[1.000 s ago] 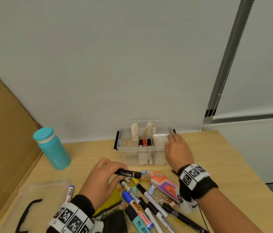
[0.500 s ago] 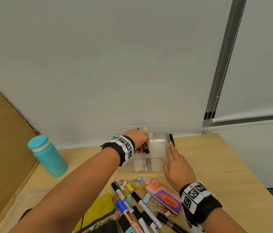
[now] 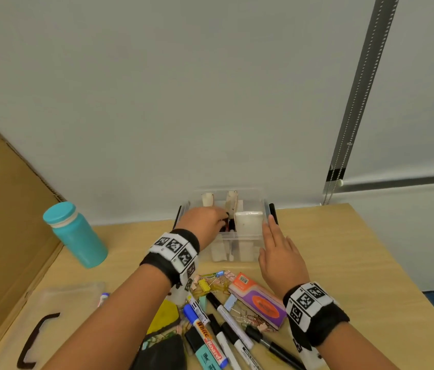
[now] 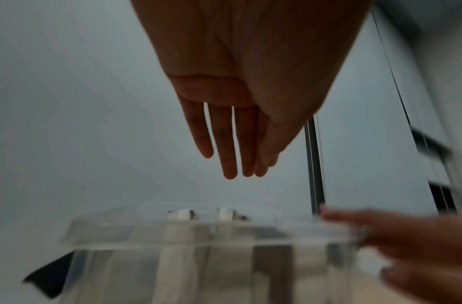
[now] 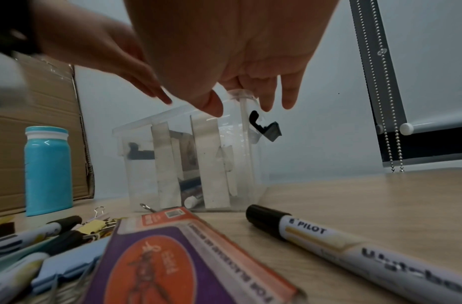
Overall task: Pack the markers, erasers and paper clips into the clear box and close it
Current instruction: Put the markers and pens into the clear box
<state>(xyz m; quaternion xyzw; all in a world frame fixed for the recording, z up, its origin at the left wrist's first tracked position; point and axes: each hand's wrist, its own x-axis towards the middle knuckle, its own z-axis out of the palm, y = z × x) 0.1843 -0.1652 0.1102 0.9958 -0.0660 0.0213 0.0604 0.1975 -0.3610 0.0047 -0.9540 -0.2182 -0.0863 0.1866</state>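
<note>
The clear box [image 3: 248, 237] stands at the table's back by the wall, with white dividers and several markers [image 3: 230, 226] in its middle compartment. My left hand [image 3: 221, 221] hovers over the box's left half; in the left wrist view its fingers [image 4: 231, 160] are straight and hold nothing above the box [image 4: 198, 236]. My right hand [image 3: 272, 228] lies flat against the box's right wall, with its fingertips [image 5: 288, 100] near the rim and the black latch [image 5: 266, 127]. Loose markers [image 3: 233, 324], binder clips [image 3: 206, 284] and an orange-purple eraser pack [image 3: 258, 300] lie in front of the box.
A teal bottle [image 3: 77, 233] stands left of the box. The clear lid [image 3: 58, 311] with a black handle lies at the front left, beside cardboard [image 3: 2, 209]. A yellow and black pouch [image 3: 165, 319] lies under my left forearm. A Pilot marker [image 5: 354, 246] lies under my right wrist.
My left hand carried a black marker from the pile into the box's middle compartment and let it go; its fingers are now straight. The right hand stayed against the box's right side.
</note>
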